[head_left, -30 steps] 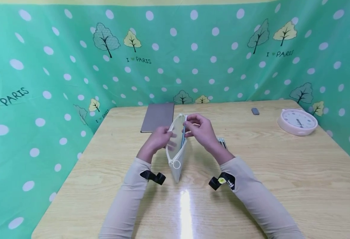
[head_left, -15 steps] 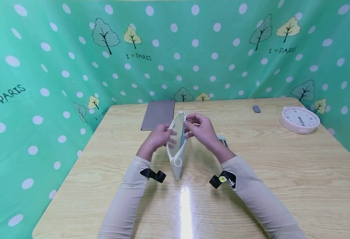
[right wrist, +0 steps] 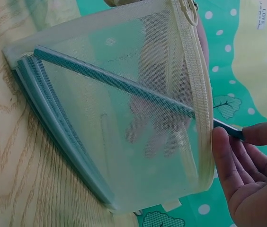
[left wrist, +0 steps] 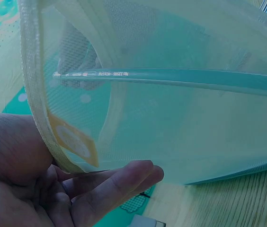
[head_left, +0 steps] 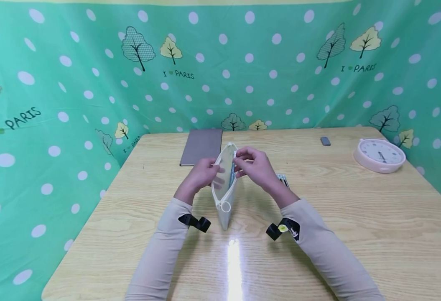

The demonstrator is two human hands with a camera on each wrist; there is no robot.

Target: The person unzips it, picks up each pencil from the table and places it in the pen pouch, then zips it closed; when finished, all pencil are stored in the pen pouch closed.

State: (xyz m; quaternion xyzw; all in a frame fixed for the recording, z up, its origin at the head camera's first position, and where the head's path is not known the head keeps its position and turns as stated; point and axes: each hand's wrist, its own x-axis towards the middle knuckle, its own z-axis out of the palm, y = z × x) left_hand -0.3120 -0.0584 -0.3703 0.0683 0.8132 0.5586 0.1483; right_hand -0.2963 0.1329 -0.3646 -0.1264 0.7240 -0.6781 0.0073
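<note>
A pale mesh zip pouch (head_left: pixel 225 215) stands with its mouth spread open over the table. My left hand (head_left: pixel 200 172) grips its left rim, thumb inside and fingers spread behind the mesh. On the opposite side, my right hand (head_left: pixel 257 168) pinches the end of a blue-green pencil (right wrist: pixel 114 81) between thumb and finger. Most of the pencil's length lies inside the pouch, slanting, seen through the mesh in the right wrist view. Several similar pencils (right wrist: pixel 53 123) lie along the pouch bottom. The left wrist view shows the pencil with printed lettering, and a yellow label (left wrist: pixel 74 142) near the rim.
Several more pencils (head_left: pixel 282 179) lie on the wooden table (head_left: pixel 348 217), partly behind the right forearm. A grey notebook (head_left: pixel 201 146) lies at the back, a small grey eraser (head_left: pixel 325 141) at the back right. A round pink clock (head_left: pixel 380 155) sits near the right edge. Green patterned cloth (head_left: pixel 243 75) hangs behind.
My right hand has sunk slightly, and the pencil sits a little lower in the pouch. The left hand keeps its grip on the rim. The head view has shifted slightly.
</note>
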